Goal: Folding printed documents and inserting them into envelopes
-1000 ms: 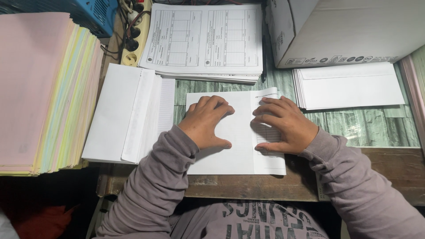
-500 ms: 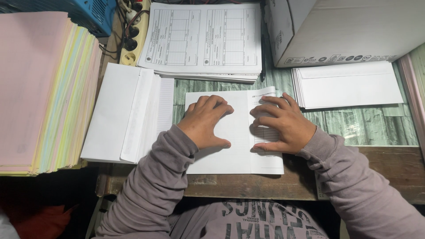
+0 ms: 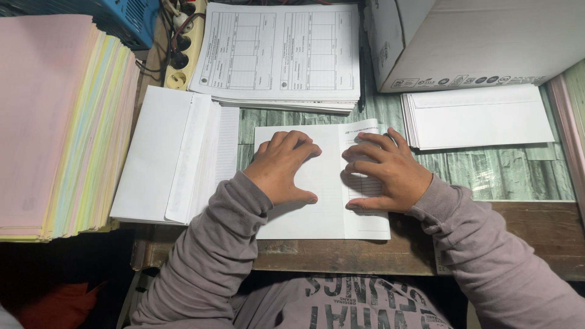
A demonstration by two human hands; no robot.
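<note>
in the head view, both hands are lying flat on a folded white sheet (image 3: 320,183) in the middle of the desk (image 3: 524,234). the left hand (image 3: 285,167) is pressing its spread fingers on the blank folded flap, gripping nothing, palm down. the right hand (image 3: 384,173) is resting on the printed strip along the sheet's right side, fingers apart and open too, the thumb lying near the lower part of the fold line.

compared with a second ago, the hands are sitting almost where they were; the right fingers are drawing slightly inward toward the crease and the flap is lying flatter, so the fold seems to be getting pressed down rather than newly made.

around the sheet: a stack of white envelopes (image 3: 173,155) is lying just to the left, a tall pile of pastel paper (image 3: 61,122) further left, printed forms (image 3: 280,55) above, more envelopes (image 3: 481,116) at the right under a cardboard box (image 3: 475,36), and a power strip (image 3: 183,45) is lying at the upper left.
</note>
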